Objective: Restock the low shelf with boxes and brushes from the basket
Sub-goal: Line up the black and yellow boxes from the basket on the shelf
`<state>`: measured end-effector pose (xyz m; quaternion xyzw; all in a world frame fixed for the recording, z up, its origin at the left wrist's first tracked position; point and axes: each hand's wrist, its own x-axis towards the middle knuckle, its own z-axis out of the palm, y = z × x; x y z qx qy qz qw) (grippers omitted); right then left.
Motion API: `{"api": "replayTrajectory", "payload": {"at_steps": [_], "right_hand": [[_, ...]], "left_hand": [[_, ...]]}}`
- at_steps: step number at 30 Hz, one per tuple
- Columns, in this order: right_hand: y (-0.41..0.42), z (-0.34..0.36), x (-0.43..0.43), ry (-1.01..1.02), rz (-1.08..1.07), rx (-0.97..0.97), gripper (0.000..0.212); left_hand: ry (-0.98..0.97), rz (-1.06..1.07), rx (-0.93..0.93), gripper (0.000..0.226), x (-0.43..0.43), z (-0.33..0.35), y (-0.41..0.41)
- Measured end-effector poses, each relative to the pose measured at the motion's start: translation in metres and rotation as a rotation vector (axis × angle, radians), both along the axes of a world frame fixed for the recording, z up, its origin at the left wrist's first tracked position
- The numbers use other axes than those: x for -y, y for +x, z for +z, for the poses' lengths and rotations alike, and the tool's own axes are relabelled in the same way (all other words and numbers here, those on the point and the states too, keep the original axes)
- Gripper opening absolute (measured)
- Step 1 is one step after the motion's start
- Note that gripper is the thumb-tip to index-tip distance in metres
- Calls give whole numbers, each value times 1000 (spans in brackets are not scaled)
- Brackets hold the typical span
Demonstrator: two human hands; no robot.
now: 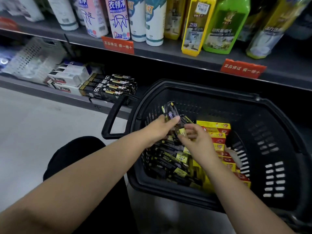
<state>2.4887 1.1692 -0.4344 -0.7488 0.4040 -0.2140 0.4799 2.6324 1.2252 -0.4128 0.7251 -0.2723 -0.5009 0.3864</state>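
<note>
A black plastic basket (199,86) stands on the floor against the low shelf (50,94). Inside lie several black-and-yellow boxes (170,159) on the left and red-and-yellow boxes (217,132) on the right. My left hand (158,130) grips one black-and-yellow box (170,112), lifted and tilted upward over the basket. My right hand (195,139) pinches the yellow end of another black-and-yellow box (183,130) just beside it. On the low shelf, black-and-gold boxes (109,86) are stacked next to white boxes (67,76).
The basket's handle (114,119) hangs down on its left side, over the shelf edge. Spray cans (118,17) and cleaner bottles (224,26) fill the upper shelf, with red price tags (118,44) on its lip. A white perforated basket (32,56) sits far left. My dark-clothed knee (76,152) is below.
</note>
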Motion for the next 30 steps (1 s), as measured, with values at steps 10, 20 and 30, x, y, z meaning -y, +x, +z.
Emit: {"api": "replayTrajectory", "payload": {"at_steps": [10, 20, 30], "right_hand": [[-15, -28, 29, -183, 338, -604, 33], [-13, -38, 38, -45, 271, -642, 33], [8, -11, 11, 138, 136, -153, 32]], "left_hand": [[11, 163, -326, 62, -15, -9, 6], [30, 201, -272, 69, 6, -17, 10], [14, 126, -223, 29, 6, -20, 5]]}}
